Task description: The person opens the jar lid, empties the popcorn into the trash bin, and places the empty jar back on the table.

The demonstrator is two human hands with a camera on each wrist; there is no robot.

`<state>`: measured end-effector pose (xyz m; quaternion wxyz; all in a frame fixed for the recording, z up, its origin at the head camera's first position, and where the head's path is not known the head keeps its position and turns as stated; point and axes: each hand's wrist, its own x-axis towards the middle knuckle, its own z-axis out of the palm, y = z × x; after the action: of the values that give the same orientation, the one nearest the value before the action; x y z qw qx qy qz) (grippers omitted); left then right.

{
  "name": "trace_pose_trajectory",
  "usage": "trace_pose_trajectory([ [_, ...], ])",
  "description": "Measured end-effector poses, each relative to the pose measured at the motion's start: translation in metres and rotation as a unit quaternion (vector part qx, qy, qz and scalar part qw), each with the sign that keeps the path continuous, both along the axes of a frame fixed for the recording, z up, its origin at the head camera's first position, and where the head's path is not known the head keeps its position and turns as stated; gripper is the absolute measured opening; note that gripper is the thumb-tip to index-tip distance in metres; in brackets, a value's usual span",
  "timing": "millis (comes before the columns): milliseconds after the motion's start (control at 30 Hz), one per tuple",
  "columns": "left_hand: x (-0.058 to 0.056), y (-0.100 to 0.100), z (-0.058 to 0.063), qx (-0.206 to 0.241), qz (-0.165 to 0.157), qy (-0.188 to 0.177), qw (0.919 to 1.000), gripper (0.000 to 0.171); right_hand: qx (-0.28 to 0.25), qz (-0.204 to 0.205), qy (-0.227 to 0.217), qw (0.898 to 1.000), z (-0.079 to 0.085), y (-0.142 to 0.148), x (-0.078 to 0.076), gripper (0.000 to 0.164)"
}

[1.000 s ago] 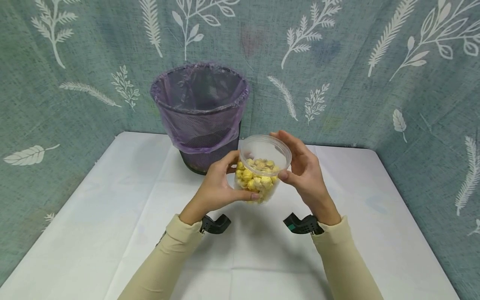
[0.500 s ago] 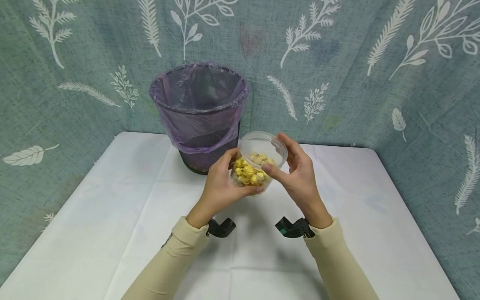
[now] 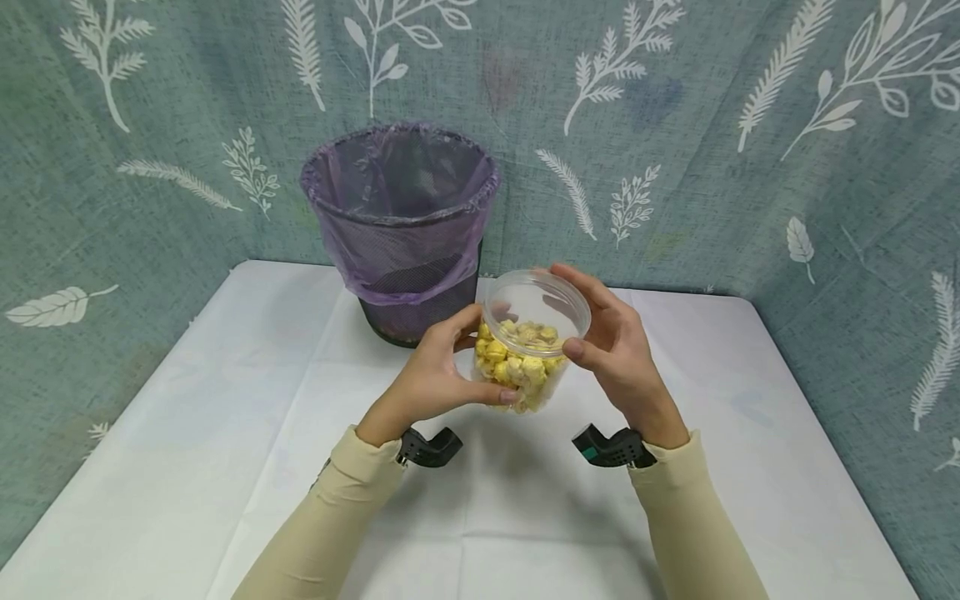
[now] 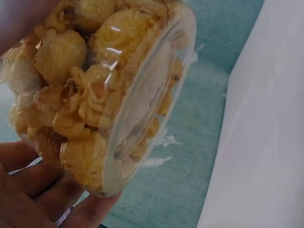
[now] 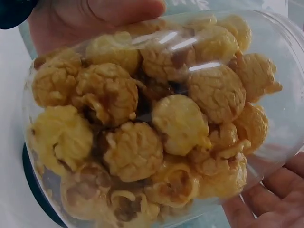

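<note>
A clear round plastic jar (image 3: 527,352) of yellow popcorn (image 3: 517,367) is held up over the table between both hands, slightly tilted. My left hand (image 3: 431,379) grips its lower wall from the left, thumb across the near side. With thumb and fingers spread over the top rim, my right hand (image 3: 611,346) holds the right side; its far fingertips are partly hidden behind the jar. In the left wrist view the jar's base (image 4: 111,171) faces the camera side, with fingers (image 4: 52,190) under the wall. Caramel-coloured popcorn (image 5: 133,147) fills most of the right wrist view.
A black mesh bin (image 3: 420,321) with a purple liner (image 3: 405,250) stands at the back, just left behind the jar. White cloth covers the table (image 3: 225,467). A green leaf-patterned curtain (image 3: 675,167) hangs behind and along both sides.
The jar and both hands shift slightly left and up half a second ago, then come back right and lower, near where they were a second ago. Both hands stay on the jar.
</note>
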<state>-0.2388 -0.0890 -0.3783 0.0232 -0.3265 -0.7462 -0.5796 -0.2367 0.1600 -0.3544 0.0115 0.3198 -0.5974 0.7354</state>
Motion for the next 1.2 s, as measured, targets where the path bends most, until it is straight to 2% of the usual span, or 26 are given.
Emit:
trace_pose_trajectory([
  [67,0.0,0.0,0.0,-0.001,0.004,-0.001,1.0,0.085,0.0,0.001,0.005,1.0,0.001,-0.001,0.0,0.101],
  [133,0.001,0.001,0.0,-0.001,0.022,0.002,0.9998,0.087,0.001,-0.013,0.012,1.0,0.001,-0.003,0.0,0.104],
  [267,0.002,0.005,-0.003,0.008,0.085,0.019,0.9962,0.091,0.002,-0.082,0.027,0.996,-0.001,-0.012,0.001,0.108],
  [367,0.002,0.01,-0.006,0.01,0.142,0.044,0.9889,0.094,0.028,-0.144,0.05,0.988,-0.005,-0.02,0.002,0.109],
  [467,0.002,0.014,-0.009,-0.008,0.199,0.072,0.9773,0.095,0.059,-0.189,0.07,0.978,-0.008,-0.027,0.002,0.11],
  [533,0.002,0.017,-0.011,-0.022,0.225,0.083,0.9706,0.095,0.067,-0.206,0.078,0.973,-0.011,-0.03,0.001,0.108],
  [600,0.002,0.018,-0.012,-0.031,0.236,0.089,0.9672,0.096,0.065,-0.215,0.083,0.971,-0.012,-0.031,0.001,0.105],
  [700,0.002,0.019,-0.012,-0.035,0.232,0.088,0.9682,0.096,0.057,-0.214,0.086,0.971,-0.012,-0.031,0.0,0.099],
  [833,0.002,0.017,-0.011,-0.015,0.198,0.083,0.9767,0.094,0.041,-0.182,0.074,0.98,-0.01,-0.026,0.0,0.096],
  [1033,0.002,0.008,-0.005,0.02,0.121,0.055,0.991,0.095,0.0,-0.103,0.052,0.993,-0.004,-0.015,0.001,0.097],
  [1200,0.001,-0.001,0.002,0.008,0.039,0.022,0.999,0.09,-0.012,-0.023,0.047,0.999,0.001,-0.005,0.001,0.093],
])
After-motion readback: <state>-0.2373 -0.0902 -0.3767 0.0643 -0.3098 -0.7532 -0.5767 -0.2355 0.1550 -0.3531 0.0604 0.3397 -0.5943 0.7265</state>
